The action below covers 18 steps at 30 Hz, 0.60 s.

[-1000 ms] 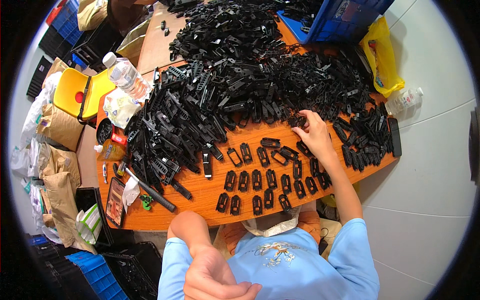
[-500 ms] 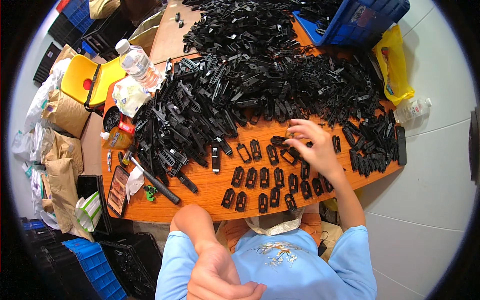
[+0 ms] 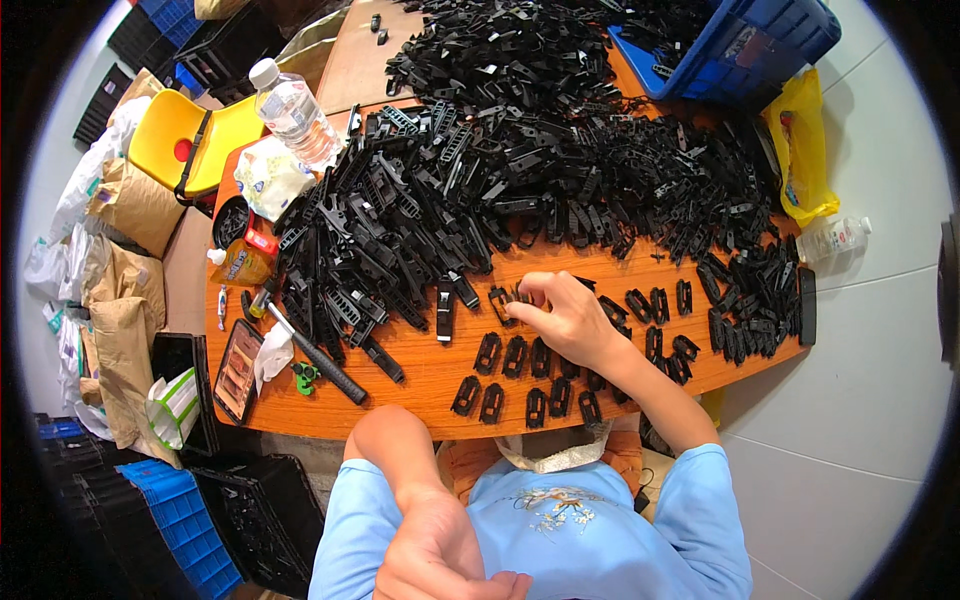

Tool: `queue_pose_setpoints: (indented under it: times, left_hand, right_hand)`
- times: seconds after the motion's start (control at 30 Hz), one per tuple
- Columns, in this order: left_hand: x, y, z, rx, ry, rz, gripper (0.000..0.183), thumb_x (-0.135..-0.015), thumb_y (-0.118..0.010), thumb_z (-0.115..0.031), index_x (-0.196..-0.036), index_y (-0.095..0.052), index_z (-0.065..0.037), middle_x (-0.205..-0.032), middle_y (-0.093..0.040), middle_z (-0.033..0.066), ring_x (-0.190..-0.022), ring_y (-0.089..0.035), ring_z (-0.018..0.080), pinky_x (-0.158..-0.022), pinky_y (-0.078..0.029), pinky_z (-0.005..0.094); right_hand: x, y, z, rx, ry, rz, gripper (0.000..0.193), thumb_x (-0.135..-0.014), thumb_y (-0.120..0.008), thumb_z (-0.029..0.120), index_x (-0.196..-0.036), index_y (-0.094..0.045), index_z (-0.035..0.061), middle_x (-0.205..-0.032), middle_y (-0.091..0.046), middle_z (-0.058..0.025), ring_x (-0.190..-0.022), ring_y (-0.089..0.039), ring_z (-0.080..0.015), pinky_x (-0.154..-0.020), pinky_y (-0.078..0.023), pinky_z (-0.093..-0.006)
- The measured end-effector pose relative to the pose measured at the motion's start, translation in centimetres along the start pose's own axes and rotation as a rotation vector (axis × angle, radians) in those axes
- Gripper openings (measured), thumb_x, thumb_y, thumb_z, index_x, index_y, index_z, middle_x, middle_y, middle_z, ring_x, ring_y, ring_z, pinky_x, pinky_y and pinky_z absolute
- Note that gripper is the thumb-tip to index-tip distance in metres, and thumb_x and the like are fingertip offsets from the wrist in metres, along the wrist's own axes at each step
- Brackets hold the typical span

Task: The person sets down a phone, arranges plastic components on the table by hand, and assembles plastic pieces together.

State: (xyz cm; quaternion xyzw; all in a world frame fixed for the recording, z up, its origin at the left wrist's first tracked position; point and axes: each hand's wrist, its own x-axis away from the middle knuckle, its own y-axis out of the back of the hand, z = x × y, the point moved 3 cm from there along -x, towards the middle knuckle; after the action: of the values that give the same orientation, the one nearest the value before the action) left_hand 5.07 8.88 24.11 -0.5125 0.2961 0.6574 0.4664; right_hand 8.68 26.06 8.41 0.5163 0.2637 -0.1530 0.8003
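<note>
My right hand [image 3: 563, 318] reaches over the middle of the wooden table, its thumb and forefinger pinched on a small black plastic part that the fingers mostly hide. Right beside the fingertips lies a black plastic frame [image 3: 500, 305]. Several similar black frames stand in loose rows nearer the table's front edge, among them one frame [image 3: 487, 353] left of my forearm; my hand and arm cover others. My left hand [image 3: 435, 555] is held in front of my body, below the table edge, its fingers curled. Whatever it may hold is hidden.
A large heap of black plastic parts [image 3: 560, 150] covers the back of the table. To the left are a hammer [image 3: 318, 355], a phone [image 3: 238, 370], a water bottle [image 3: 295, 115] and an orange pouch [image 3: 243, 264]. A blue crate [image 3: 745, 50] tilts at the back right.
My right hand has moved left and slightly nearer, from the right side of the rows to the frames at the left. The left hand stays where it was. The view has shifted slightly.
</note>
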Motion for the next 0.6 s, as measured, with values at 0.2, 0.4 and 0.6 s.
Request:
queue_pose_setpoints:
  times: [0.2, 0.4, 0.6]
  left_hand:
    - [0.01, 0.32, -0.12, -0.006, 0.008, -0.039, 0.027, -0.064, -0.053, 0.016, -0.052, -0.044, -0.006, -0.049, -0.049, 0.0002, -0.044, -0.051, 0.0081, -0.045, -0.038, 0.0182]
    - [-0.06, 0.44, -0.26, -0.029, 0.003, -0.051, 0.028, -0.063, -0.053, 0.017, -0.052, -0.042, -0.006, -0.048, -0.048, -0.0001, -0.043, -0.051, 0.0076, -0.044, -0.037, 0.0179]
    - [-0.06, 0.41, -0.15, -0.032, 0.014, -0.057, 0.029, -0.064, -0.053, 0.017, -0.051, -0.041, -0.006, -0.048, -0.047, -0.0004, -0.043, -0.050, 0.0072, -0.043, -0.037, 0.0180]
  right_hand:
    - [0.26, -0.74, 0.04, 0.075, 0.186, 0.004, 0.018, -0.069, -0.063, 0.007, -0.088, -0.061, 0.0075, -0.084, -0.051, -0.0007, -0.067, -0.050, -0.0129, -0.062, -0.041, -0.0267]
    - [-0.11, -0.66, -0.11, 0.108, 0.211, 0.022, 0.018, -0.070, -0.063, 0.008, -0.087, -0.061, 0.0084, -0.083, -0.051, 0.0001, -0.067, -0.050, -0.0122, -0.063, -0.040, -0.0259]
    - [0.01, -0.92, -0.57, 0.117, 0.212, 0.030, 0.016, -0.070, -0.062, 0.008, -0.086, -0.060, 0.0084, -0.083, -0.051, -0.0001, -0.068, -0.050, -0.0125, -0.064, -0.040, -0.0263]
